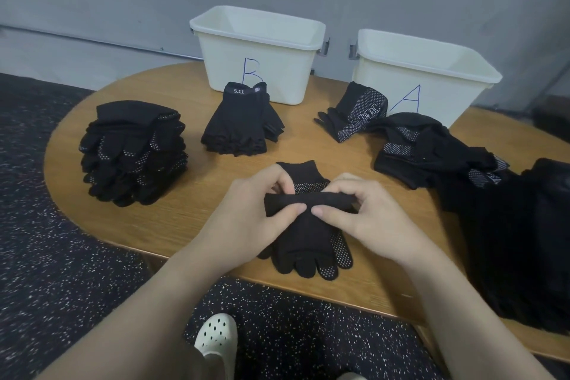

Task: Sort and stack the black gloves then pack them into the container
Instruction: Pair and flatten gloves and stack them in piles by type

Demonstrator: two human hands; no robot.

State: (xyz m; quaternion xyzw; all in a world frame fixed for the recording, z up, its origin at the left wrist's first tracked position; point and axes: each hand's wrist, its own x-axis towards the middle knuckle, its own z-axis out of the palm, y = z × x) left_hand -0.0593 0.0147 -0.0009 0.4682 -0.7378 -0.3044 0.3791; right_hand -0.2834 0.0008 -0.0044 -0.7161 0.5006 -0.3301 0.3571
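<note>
Both grips clamped: left hand (246, 210) and right hand (367, 213) pinch the folded cuff band of a pair of black knit gloves with white grip dots (308, 241), lying near-centre on the round wooden table (172, 219), fingertips at the near edge. Soft, light, floppy fabric; likely best taken across the folded middle so layers stay together. Tall stack of dotted black gloves (132, 154) left; white plastic bins marked B (256, 52) and A (425, 71) far. Loose black glove heap (431, 148) crowds the right; bare table lies between.
</note>
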